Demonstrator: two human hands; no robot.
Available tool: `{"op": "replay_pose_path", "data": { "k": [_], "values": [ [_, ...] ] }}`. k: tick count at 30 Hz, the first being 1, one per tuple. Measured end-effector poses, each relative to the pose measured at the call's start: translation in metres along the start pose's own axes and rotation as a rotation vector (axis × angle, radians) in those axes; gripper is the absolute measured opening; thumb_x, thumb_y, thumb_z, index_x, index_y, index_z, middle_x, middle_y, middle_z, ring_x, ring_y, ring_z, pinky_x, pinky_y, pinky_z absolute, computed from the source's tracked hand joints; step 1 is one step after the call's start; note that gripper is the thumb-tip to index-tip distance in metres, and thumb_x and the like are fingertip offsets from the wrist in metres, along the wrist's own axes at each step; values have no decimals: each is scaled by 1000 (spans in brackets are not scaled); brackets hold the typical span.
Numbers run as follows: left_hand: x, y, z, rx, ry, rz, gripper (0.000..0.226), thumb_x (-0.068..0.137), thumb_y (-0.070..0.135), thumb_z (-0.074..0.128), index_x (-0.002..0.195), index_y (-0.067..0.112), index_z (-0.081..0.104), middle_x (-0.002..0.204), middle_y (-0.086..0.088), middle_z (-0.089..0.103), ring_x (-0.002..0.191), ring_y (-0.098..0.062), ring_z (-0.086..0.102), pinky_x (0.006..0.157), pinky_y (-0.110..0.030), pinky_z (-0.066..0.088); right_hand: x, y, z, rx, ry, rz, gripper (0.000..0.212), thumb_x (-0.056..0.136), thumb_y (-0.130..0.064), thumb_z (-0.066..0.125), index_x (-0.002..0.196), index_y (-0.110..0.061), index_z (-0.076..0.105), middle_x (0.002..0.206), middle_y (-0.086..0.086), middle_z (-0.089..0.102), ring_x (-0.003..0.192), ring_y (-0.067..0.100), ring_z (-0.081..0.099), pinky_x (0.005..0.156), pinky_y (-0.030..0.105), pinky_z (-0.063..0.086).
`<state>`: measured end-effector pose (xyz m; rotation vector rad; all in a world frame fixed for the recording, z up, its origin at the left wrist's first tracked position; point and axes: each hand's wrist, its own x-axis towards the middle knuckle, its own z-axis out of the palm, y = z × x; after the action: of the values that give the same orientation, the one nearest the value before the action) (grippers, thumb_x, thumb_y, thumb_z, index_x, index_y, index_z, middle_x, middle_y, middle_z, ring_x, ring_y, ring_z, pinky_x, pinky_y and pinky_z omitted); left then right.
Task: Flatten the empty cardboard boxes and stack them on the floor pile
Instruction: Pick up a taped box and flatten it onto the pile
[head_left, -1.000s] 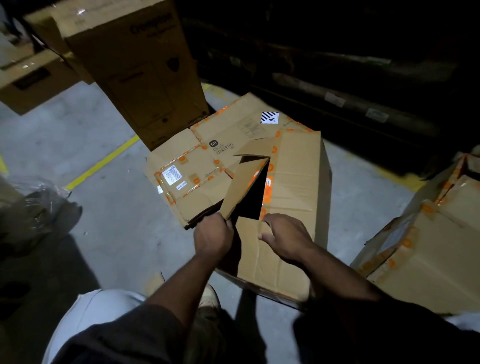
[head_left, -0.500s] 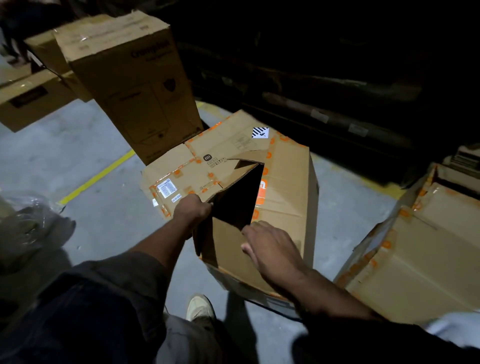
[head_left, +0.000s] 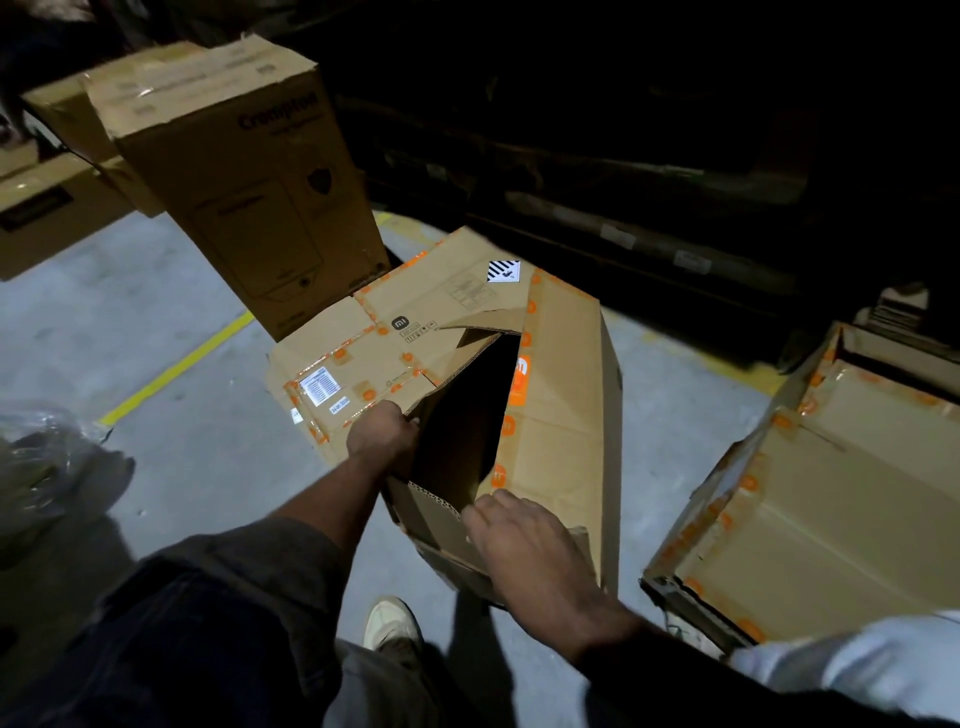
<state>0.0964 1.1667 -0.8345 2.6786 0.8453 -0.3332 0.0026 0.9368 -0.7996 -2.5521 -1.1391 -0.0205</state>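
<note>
Item: cardboard box (head_left: 561, 415), orange tape along its seams, standing on the floor (head_left: 171, 467) directly in front of you, partly opened, with a dark gap between its flaps. Status: not yet flat.

Left hand (head_left: 382, 436): your grip is clenched round the edge of the left flap (head_left: 363, 364), the one carrying the white barcode label (head_left: 320, 385). Held there, it seems meant to pull that panel outward and widen the gap.

Right hand (head_left: 524, 540): fingers lie across the near flap (head_left: 441, 525) at the lip of the opening. Whether they hook under the edge or only press on it cannot be told; the fingertips are blurred. The likely purpose is to steady the near wall while the left hand pulls.

Judgement: you are at the opening-out step. The side walls are upright, so the box needs its flaps freed before it can collapse.

Adjacent: a tall printed carton (head_left: 244, 176), closed, stands just behind the left flap; they look to be touching. More closed cartons (head_left: 52, 208) lie behind it to the left.

Right of you: a second taped box (head_left: 810, 509), open and empty as far as it shows, well apart from the one in hand. Presumably next in line.

Left edge: crumpled clear plastic wrap (head_left: 47, 457) on the floor, beside a yellow floor line (head_left: 176, 369).

Below: one pale shoe (head_left: 389, 623) near the box's base.

Floor pile: not identifiable in this view.
</note>
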Motion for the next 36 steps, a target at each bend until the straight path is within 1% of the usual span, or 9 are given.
{"op": "replay_pose_path", "data": {
  "k": [8, 13, 17, 21, 26, 29, 31, 33, 36],
  "values": [
    [0, 18, -9, 48, 44, 98, 35, 99, 34, 59, 107, 0, 67, 106, -17, 68, 100, -34, 65, 79, -37, 53, -12, -16, -15, -138, -31, -68, 19, 81, -14, 52, 97, -24, 57, 89, -1, 58, 83, 19, 54, 69, 35, 48],
    [-18, 12, -12, 37, 119, 148, 33, 102, 34, 55, 100, 4, 70, 88, -11, 66, 83, -27, 63, 73, -35, 53, -17, 40, -26, 117, -356, 396, 28, 99, -50, 47, 101, -24, 56, 106, 1, 61, 98, 24, 56, 79, 36, 45],
    [-43, 20, 4, 51, 226, 248, 29, 103, 33, 54, 85, 11, 63, 81, -6, 65, 76, -26, 62, 65, -33, 49, -15, 76, -5, 379, -372, 618, 45, 98, -66, 35, 99, -25, 53, 99, -2, 55, 96, 25, 59, 73, 36, 44],
    [-46, 6, 10, 20, 257, 203, 14, 101, 21, 55, 91, 14, 63, 93, -7, 73, 75, -21, 57, 62, -30, 42, -18, 96, 15, 237, -298, 713, 55, 96, -54, 53, 137, -17, 48, 137, 6, 49, 126, 29, 50, 93, 40, 48],
    [-50, -13, 24, -61, 318, 171, 28, 93, -1, 56, 117, 9, 46, 111, -15, 60, 86, -30, 59, 65, -41, 49, -13, 99, 32, 109, -223, 565, 55, 93, -22, 62, 144, -20, 41, 145, 3, 40, 133, 24, 36, 104, 38, 42],
    [-44, -13, 30, 194, 473, 360, 45, 75, -11, 65, 115, 5, 51, 113, -17, 52, 99, -32, 49, 72, -44, 51, 1, 93, 39, 53, -214, 345, 72, 85, 1, 58, 150, -21, 35, 155, 5, 30, 143, 26, 24, 114, 39, 31],
    [-47, -1, 34, 295, 535, 637, 29, 80, 1, 59, 108, 7, 55, 104, -14, 55, 95, -27, 44, 74, -40, 44, 15, 86, 44, -5, -262, 219, 85, 80, 11, 56, 154, -20, 29, 164, 6, 16, 151, 27, 10, 119, 45, 23],
    [-56, 12, 43, 302, 308, 822, 21, 92, 15, 48, 112, 12, 56, 105, -8, 58, 95, -22, 45, 78, -36, 43, 26, 82, 52, -101, -313, 81, 81, 82, 9, 58, 154, -19, 30, 167, 7, 10, 154, 26, 0, 121, 51, 15],
    [-64, 16, 59, 352, -159, 728, 42, 96, 37, 58, 133, 17, 50, 126, -3, 58, 115, -21, 53, 93, -33, 48, 30, 82, 66, -260, -425, -38, 68, 88, -3, 57, 151, -17, 34, 162, 10, 24, 154, 28, -2, 119, 63, 4]
  ]
}}
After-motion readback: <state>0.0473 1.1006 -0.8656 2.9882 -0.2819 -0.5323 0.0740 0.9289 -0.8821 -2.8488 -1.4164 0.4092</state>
